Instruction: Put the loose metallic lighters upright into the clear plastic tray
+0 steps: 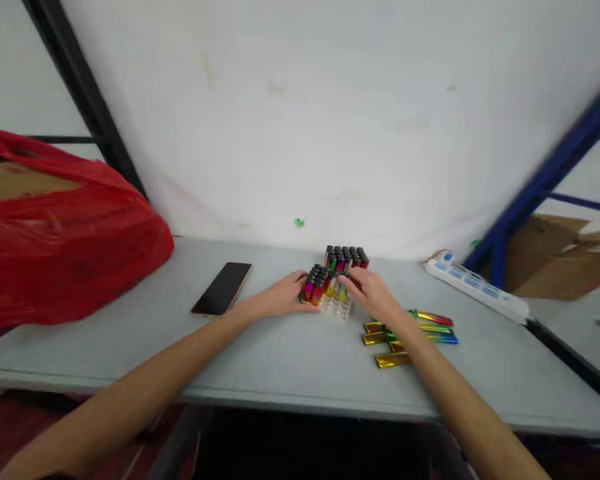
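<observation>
A white tray with round sockets [336, 309] sits on the table, its left part filled with upright, shiny lighters [316, 287] with black tops. My left hand [286, 294] grips the tray's left side, thumb along the front and fingers behind. Over the tray's right part, my right hand [367, 291] pinches a yellow-and-blue lighter [343, 291] near its top; the lighter stands upright in or just above a socket. Loose metallic lighters [393, 360] lie in a pile under and beside my right forearm, partly hidden by it.
Behind the tray stands another block of upright lighters [347, 257] against the wall. A dark phone [223, 289] lies at the left. A red plastic bag [70, 247] fills the far left. A white power strip [477, 288] and cardboard boxes [550, 257] are at the right.
</observation>
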{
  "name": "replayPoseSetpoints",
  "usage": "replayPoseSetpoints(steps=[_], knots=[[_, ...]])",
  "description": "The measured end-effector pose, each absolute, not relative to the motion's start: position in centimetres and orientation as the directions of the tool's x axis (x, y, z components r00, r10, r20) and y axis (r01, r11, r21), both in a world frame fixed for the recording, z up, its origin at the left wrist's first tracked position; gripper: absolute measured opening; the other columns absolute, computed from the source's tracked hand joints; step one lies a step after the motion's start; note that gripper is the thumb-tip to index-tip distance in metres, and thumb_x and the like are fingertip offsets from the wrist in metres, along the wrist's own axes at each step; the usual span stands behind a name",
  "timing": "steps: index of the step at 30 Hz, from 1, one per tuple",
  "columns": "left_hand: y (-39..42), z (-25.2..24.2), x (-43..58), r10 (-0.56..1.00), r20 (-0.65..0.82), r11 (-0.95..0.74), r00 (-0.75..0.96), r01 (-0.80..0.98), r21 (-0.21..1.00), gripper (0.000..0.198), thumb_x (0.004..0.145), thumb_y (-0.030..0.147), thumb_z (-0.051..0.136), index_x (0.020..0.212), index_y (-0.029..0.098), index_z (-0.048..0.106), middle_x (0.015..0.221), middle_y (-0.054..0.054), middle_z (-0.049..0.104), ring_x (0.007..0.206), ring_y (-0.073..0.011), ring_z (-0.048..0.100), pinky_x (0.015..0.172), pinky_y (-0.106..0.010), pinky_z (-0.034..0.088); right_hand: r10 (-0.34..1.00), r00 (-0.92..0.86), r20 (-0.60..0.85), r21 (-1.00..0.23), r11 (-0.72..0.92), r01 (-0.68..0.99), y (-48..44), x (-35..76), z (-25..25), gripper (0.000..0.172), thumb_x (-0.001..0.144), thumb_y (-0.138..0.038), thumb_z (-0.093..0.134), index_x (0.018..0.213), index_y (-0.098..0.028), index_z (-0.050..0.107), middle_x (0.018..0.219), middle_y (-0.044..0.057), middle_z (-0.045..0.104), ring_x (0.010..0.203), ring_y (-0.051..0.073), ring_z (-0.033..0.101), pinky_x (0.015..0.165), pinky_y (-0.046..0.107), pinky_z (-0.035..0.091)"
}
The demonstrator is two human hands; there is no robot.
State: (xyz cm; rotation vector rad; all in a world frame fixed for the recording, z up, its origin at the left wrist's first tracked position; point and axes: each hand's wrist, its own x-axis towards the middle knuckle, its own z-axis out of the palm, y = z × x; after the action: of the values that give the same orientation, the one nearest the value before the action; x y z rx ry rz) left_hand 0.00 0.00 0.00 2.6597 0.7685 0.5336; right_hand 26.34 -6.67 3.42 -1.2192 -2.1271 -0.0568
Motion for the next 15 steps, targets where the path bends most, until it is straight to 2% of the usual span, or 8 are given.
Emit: replayPoseSetpoints(steps=[4,7,15], knots=[[0.0,0.1,0.0,0.558,0.283,-0.805,0.78,0.425,0.414,0.074,0.084,0.068,0.07,0.141,0.023,0.057,0.147,-0.012,0.053,0.134,-0.0336,0.051,0.118,-0.046,0.039,0.826,-0.268,0.495,-0.402,0.491,0.772,-6.7,25.9,3.0,0.047,0.105,-0.047,0.047,0.066,-0.021,0.049,0.059,-0.001,0.06,0.055,0.013,0.053,0.058,0.026,0.034],[0.0,0.0,0.1,0.552,0.304,-0.812,0.777,0.418,0.406,0.073,0.084,0.067,0.07,0.141,0.022,0.057,0.144,-0.013,0.055,0.132,-0.0336,0.052,0.118,-0.047,0.039,0.843,-0.245,0.479,-0.472,0.483,0.737,-6.7,25.4,2.8,0.043,0.104,-0.046,0.05,0.07,-0.02,0.058,0.065,0.001,0.069,0.058,0.015,0.061,0.06,0.025,0.039],[-0.5,0.3,0.1,0.543,0.289,-0.822,0.788,0.428,0.377,0.064,0.087,0.064,0.069,0.134,0.021,0.062,0.141,-0.014,0.054,0.133,-0.0341,0.05,0.119,-0.047,0.039,0.802,-0.365,0.473,-0.323,0.543,0.775,-6.5,25.1,2.4,0.037,0.104,-0.042,0.055,0.073,-0.02,0.056,0.065,0.004,0.069,0.058,0.016,0.062,0.059,0.025,0.037]])
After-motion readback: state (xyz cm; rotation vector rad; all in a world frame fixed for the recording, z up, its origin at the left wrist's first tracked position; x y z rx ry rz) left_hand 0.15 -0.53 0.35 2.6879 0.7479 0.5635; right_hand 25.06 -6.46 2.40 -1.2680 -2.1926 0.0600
